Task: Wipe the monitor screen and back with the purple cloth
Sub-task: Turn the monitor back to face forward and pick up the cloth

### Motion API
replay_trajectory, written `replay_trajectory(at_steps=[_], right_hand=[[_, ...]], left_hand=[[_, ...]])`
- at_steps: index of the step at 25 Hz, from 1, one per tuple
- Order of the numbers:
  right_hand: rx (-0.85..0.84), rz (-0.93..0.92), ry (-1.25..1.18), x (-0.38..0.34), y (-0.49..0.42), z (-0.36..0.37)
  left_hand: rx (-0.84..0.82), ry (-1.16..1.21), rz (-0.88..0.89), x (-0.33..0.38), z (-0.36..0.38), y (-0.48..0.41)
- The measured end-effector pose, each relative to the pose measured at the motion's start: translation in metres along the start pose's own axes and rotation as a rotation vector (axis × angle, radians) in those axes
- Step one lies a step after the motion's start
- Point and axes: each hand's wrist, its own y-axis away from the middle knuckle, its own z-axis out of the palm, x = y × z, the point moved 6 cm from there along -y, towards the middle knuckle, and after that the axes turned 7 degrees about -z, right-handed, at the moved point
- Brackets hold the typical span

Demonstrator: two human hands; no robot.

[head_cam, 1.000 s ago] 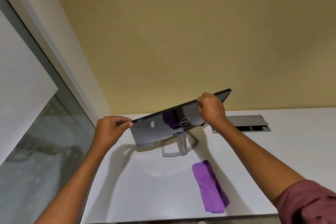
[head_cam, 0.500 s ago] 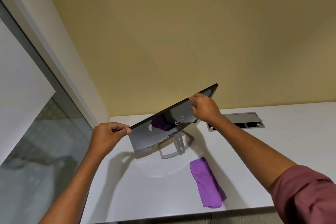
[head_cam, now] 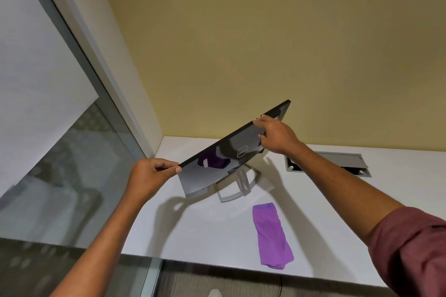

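A dark monitor (head_cam: 217, 166) stands on a silver stand (head_cam: 241, 185) on the white desk (head_cam: 205, 231), its glossy back with a logo turned toward me. My left hand (head_cam: 149, 176) pinches its upper left corner. My right hand (head_cam: 277, 135) grips the top edge near the right corner. The folded purple cloth (head_cam: 271, 234) lies flat on the desk in front of the stand, untouched; its reflection shows in the monitor's back.
A grey cable hatch (head_cam: 328, 160) is set into the desk at the right rear. A yellow wall (head_cam: 265, 43) rises behind the desk. A glass partition (head_cam: 60, 176) with a grey frame runs along the left side. The desk's front edge is near me.
Both hands have kept hold of the monitor's top edge while it turned further, its right end swinging away toward the wall. The cloth has stayed in place on the desk.
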Motion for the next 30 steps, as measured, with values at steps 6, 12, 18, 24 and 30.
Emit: replay_trajectory(at_steps=[6,12,18,24,30], right_hand=[[-0.053,-0.073,0.044,-0.002,-0.006,0.001],[-0.157,-0.068,0.012,-0.001,-0.014,0.01],[-0.209,-0.073,-0.049,0.001,-0.025,0.016],[-0.223,-0.119,-0.053,-0.009,-0.028,0.022],[-0.215,-0.113,-0.108,-0.012,-0.036,0.022]], left_hand=[[0.029,-0.028,-0.009,0.002,0.011,0.035],[0.053,-0.049,0.0,0.003,0.027,0.069],[0.002,-0.075,0.055,0.005,0.044,0.088],[-0.072,-0.068,0.082,0.01,0.06,0.1],[-0.135,-0.045,0.079,0.015,0.076,0.107]])
